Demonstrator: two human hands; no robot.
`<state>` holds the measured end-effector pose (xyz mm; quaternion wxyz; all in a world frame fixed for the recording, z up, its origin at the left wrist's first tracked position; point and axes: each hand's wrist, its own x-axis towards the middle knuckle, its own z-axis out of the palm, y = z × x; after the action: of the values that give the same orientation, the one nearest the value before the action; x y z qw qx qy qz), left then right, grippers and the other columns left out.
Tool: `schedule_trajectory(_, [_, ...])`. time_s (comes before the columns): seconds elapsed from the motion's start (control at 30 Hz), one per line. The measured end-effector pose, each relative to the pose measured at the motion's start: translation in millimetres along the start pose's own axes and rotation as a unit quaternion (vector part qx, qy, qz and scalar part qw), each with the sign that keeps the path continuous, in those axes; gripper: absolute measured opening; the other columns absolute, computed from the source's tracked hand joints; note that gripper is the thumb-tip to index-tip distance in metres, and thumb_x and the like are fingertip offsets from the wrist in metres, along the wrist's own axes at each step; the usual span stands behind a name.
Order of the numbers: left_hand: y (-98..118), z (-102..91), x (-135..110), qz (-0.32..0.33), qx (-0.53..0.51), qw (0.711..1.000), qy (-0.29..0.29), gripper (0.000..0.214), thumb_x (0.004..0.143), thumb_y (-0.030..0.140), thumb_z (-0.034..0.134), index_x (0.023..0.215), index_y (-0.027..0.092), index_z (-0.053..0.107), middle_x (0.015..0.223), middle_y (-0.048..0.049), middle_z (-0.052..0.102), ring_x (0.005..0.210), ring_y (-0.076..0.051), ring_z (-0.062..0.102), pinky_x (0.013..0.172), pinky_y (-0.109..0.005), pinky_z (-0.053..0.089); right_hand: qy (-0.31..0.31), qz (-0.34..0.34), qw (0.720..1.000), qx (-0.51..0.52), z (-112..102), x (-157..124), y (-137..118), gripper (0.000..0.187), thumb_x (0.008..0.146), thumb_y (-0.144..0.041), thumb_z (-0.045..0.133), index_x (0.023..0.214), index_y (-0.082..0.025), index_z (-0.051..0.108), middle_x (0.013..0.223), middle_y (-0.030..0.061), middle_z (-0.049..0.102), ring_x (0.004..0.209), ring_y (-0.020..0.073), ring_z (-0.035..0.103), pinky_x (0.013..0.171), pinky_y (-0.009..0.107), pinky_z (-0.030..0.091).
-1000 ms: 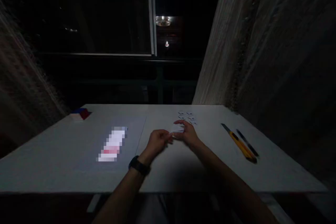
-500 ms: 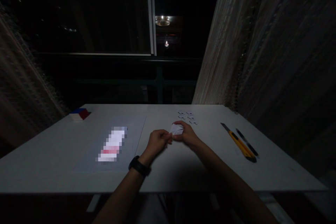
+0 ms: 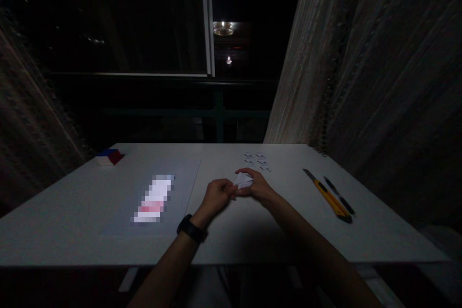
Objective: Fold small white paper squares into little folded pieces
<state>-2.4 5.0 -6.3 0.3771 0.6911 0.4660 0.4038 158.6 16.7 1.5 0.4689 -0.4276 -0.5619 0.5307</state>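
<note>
A small folded white paper piece (image 3: 243, 180) is held just above the white table (image 3: 252, 231) between both hands. My left hand (image 3: 215, 195), with a dark watch on its wrist, pinches the paper's left edge with closed fingers. My right hand (image 3: 258, 187) curls round its right side, the index finger arched over the top. Several tiny paper pieces (image 3: 257, 160) lie on the table just beyond the hands.
A yellow utility knife (image 3: 327, 195) and a dark pen (image 3: 338, 195) lie at the right. A large sheet with a blurred patch (image 3: 155, 198) lies at the left, a red and blue block (image 3: 109, 156) at the far left corner. Curtains hang on both sides of a dark window.
The paper has been raised a little off the table and turned between the fingers; my right index finger now arches over it. The hands stay in the same spot.
</note>
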Motion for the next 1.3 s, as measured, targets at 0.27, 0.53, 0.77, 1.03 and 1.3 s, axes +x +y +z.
schedule_trajectory(0.27, [5.5,-0.2,-1.2,-0.007,-0.031,0.999,-0.015,0.032,0.069,0.042,0.06,0.069,0.011,0.063,0.058,-0.0046,0.062,0.053,-0.013,0.052,0.05,-0.023,0.036,0.063,0.062,0.995,0.05,2.8,1.3,-0.7,0.051,0.033,-0.006,0.068,0.083,-0.015,0.061,0.061,-0.003,0.06,0.055,0.0141,0.054,0.048,0.023,0.041])
schedule_trajectory(0.53, [6.9,0.5,-4.3,0.054,0.055,0.997,-0.006,0.041,0.078,0.05,0.046,0.063,0.014,0.058,0.055,0.0015,0.05,0.054,-0.011,0.042,0.05,-0.022,0.029,0.035,0.077,0.994,0.068,8.4,-4.4,-5.6,0.052,0.032,-0.005,0.069,0.082,-0.016,0.062,0.06,-0.0038,0.06,0.053,0.0129,0.054,0.047,0.023,0.041])
schedule_trajectory(0.77, [4.6,-1.2,-2.5,0.081,0.119,0.99,-0.008,0.037,0.082,0.043,0.041,0.058,0.016,0.05,0.054,0.0023,0.046,0.054,-0.011,0.041,0.052,-0.023,0.029,0.0,0.045,0.997,0.055,8.0,-4.6,-3.3,0.05,0.036,-0.008,0.072,0.084,-0.018,0.063,0.064,-0.0019,0.061,0.054,0.0122,0.053,0.047,0.023,0.042])
schedule_trajectory(1.03, [5.9,-2.2,-2.8,0.09,0.124,0.987,-0.038,0.034,0.081,0.038,0.042,0.057,0.017,0.049,0.055,0.0027,0.046,0.055,-0.011,0.041,0.052,-0.022,0.028,0.007,0.055,0.998,0.044,7.7,-3.6,3.2,0.045,0.038,-0.008,0.068,0.082,-0.017,0.063,0.056,-0.0046,0.057,0.047,0.0094,0.048,0.044,0.021,0.038])
schedule_trajectory(1.3, [8.2,-5.4,-4.1,0.097,0.146,0.982,-0.064,0.029,0.081,0.033,0.043,0.058,0.017,0.052,0.056,0.0017,0.049,0.057,-0.012,0.044,0.054,-0.023,0.029,-0.069,-0.015,0.997,-0.033,1.9,-0.9,7.5,0.047,0.042,-0.013,0.072,0.087,-0.017,0.063,0.074,-0.0006,0.061,0.062,0.0126,0.053,0.055,0.025,0.043])
